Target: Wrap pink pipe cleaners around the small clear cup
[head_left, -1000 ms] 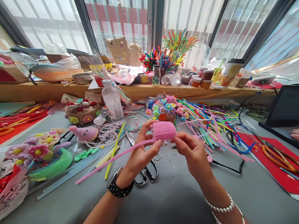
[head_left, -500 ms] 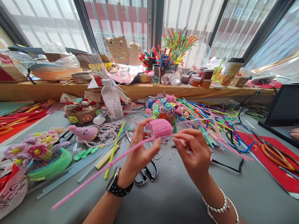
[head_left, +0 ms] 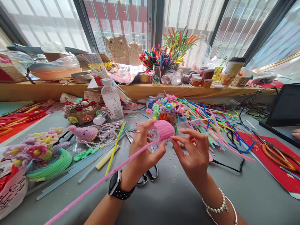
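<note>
The hands (head_left: 144, 154) nearly touch, left fingers (head_left: 142, 127) curved, right thumb and forefinger (head_left: 182, 140) pinched.

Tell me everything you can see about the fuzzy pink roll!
The fuzzy pink roll has soft-looking rows wrapped side by side around something clear and shiny, bare at its left end. A long pink strand runs from its lower edge toward the lower left. The left grip holds it sideways above the gray table. The right grip is near its right end; touching is unclear.
</note>
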Action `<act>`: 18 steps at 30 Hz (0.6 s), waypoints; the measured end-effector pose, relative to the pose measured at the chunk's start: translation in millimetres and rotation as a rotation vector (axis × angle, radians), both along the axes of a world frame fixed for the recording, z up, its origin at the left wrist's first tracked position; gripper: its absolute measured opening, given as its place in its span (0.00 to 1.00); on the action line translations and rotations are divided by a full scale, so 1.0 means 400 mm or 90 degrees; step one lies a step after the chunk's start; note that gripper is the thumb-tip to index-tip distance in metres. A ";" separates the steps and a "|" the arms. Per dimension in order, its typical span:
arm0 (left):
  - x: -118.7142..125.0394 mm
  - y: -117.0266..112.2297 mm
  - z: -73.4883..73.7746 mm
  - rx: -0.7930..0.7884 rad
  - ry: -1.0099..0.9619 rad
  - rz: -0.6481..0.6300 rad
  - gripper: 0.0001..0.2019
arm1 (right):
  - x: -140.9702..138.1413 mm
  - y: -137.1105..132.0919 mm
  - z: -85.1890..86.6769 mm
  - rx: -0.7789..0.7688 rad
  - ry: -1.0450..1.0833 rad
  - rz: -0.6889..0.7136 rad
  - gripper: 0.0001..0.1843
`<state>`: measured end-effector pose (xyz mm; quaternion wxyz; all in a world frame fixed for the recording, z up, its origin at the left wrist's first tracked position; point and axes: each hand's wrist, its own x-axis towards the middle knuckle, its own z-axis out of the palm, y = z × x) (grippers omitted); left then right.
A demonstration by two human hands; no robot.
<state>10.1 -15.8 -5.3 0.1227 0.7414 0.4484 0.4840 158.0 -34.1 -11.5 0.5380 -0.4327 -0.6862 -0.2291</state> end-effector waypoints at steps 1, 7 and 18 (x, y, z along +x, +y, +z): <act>0.001 0.000 0.001 0.007 0.005 0.000 0.23 | 0.000 0.000 0.000 0.000 0.002 0.002 0.05; 0.004 -0.003 0.003 0.026 0.027 0.005 0.23 | -0.001 0.002 -0.002 -0.010 0.014 0.012 0.06; 0.005 -0.004 0.003 0.012 0.038 0.004 0.23 | 0.001 0.001 -0.004 -0.018 -0.006 0.014 0.07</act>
